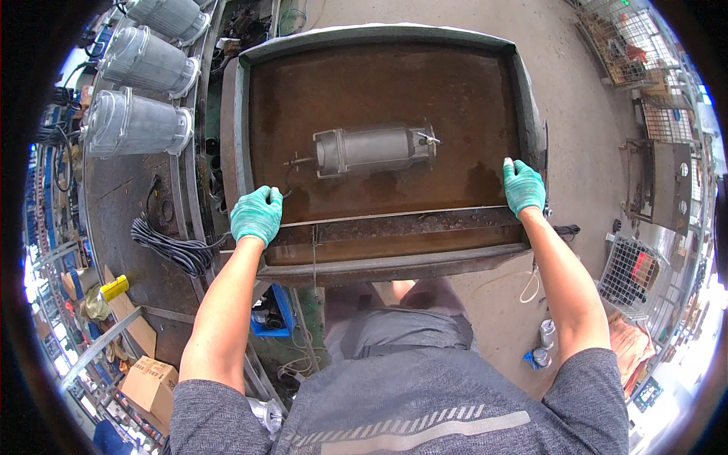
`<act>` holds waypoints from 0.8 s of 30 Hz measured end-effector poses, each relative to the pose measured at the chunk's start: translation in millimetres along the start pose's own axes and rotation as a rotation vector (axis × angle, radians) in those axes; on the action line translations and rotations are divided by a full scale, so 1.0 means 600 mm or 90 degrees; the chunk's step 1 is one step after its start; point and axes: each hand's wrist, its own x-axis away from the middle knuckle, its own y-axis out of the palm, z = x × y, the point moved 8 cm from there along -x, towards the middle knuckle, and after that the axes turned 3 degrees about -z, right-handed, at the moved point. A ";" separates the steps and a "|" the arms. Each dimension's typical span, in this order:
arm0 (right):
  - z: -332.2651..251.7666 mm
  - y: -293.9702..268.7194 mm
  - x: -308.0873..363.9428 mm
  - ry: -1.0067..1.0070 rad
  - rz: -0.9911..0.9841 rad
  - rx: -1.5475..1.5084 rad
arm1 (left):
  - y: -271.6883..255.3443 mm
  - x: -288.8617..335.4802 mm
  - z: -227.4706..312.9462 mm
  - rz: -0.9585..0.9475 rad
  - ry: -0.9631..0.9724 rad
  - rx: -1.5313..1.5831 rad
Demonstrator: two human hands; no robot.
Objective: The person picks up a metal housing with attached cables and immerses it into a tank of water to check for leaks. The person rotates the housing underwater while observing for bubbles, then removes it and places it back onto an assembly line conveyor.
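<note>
A rectangular metal tank holds brownish water. Under the water a grey cylindrical metal pump or motor housing lies on its side, with a fitting at its left end and a small bright handle-like part at its right. My left hand, in a green glove, grips the left rim beside one end of a flat metal crossbar. On the right rim, a little farther from me, my gloved right hand is closed with the thumb on the inner side. Neither hand touches the housing. The fingers outside the rim are partly hidden.
Several similar grey housings stand on the bench at left, near a coil of black cable. A blue bin sits below the tank's front left. Wire cages and a metal frame line the right side.
</note>
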 end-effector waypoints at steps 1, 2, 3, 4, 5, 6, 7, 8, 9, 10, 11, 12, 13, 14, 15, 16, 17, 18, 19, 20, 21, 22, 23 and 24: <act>0.000 0.000 0.000 0.001 0.000 0.002 | 0.001 0.000 0.000 -0.001 0.002 -0.002; 0.000 0.000 0.000 0.002 0.000 0.003 | 0.000 -0.001 0.001 -0.001 0.004 -0.005; 0.000 0.000 0.000 0.002 0.000 0.003 | 0.000 0.000 0.001 -0.001 0.004 -0.005; 0.000 -0.001 0.000 0.002 0.000 0.004 | 0.001 0.000 0.002 -0.004 0.001 -0.005; -0.001 -0.001 0.000 0.002 -0.001 0.005 | 0.000 0.000 0.001 -0.006 -0.001 -0.006; -0.002 -0.001 0.000 0.001 -0.001 0.004 | 0.000 -0.001 0.000 -0.006 -0.002 -0.006; -0.003 -0.002 0.001 -0.002 0.000 0.005 | 0.001 -0.002 -0.001 -0.009 -0.002 0.001; -0.003 -0.002 0.001 -0.004 0.000 0.007 | 0.002 -0.002 -0.001 -0.012 -0.002 0.007; -0.003 -0.002 0.001 -0.004 0.000 0.007 | 0.001 -0.001 -0.001 -0.012 -0.003 0.007; -0.002 -0.002 0.001 -0.002 -0.002 0.001 | 0.001 -0.001 -0.001 -0.009 -0.004 0.008; -0.002 -0.001 0.000 0.001 -0.003 -0.006 | -0.001 -0.001 0.000 -0.007 -0.006 0.008; -0.003 -0.001 0.000 0.000 -0.004 -0.006 | -0.003 0.000 0.001 -0.007 -0.006 0.007; -0.003 -0.001 0.000 0.001 0.002 -0.003 | -0.004 0.001 0.002 -0.009 -0.010 0.005; -0.003 -0.002 0.001 0.002 0.007 0.000 | -0.005 0.002 0.002 -0.012 -0.014 0.003; -0.002 -0.002 0.002 0.001 0.007 0.000 | -0.004 0.003 0.002 -0.013 -0.015 0.003; 0.000 -0.002 0.002 0.001 0.008 -0.004 | -0.004 0.003 0.003 -0.009 -0.012 0.010; 0.000 -0.002 0.002 0.000 0.008 -0.008 | -0.005 0.003 0.003 -0.004 -0.009 0.017; -0.001 -0.001 0.002 -0.001 0.008 -0.009 | -0.005 0.003 0.002 -0.004 -0.010 0.016; -0.001 -0.001 0.002 -0.002 0.009 -0.012 | -0.005 0.003 0.001 -0.004 -0.009 0.013; -0.001 -0.001 0.002 -0.001 0.010 -0.015 | -0.005 0.003 0.002 -0.005 -0.007 0.010; -0.002 -0.002 0.002 -0.002 0.010 -0.015 | -0.006 0.003 0.003 -0.005 -0.008 0.011; -0.001 -0.002 0.002 0.001 0.007 -0.011 | -0.006 0.003 0.003 -0.010 -0.011 0.011; -0.001 -0.002 0.002 0.004 0.005 -0.008 | -0.005 0.003 0.003 -0.015 -0.014 0.011; -0.001 -0.002 0.002 0.004 0.004 -0.008 | -0.005 0.003 0.002 -0.015 -0.015 0.011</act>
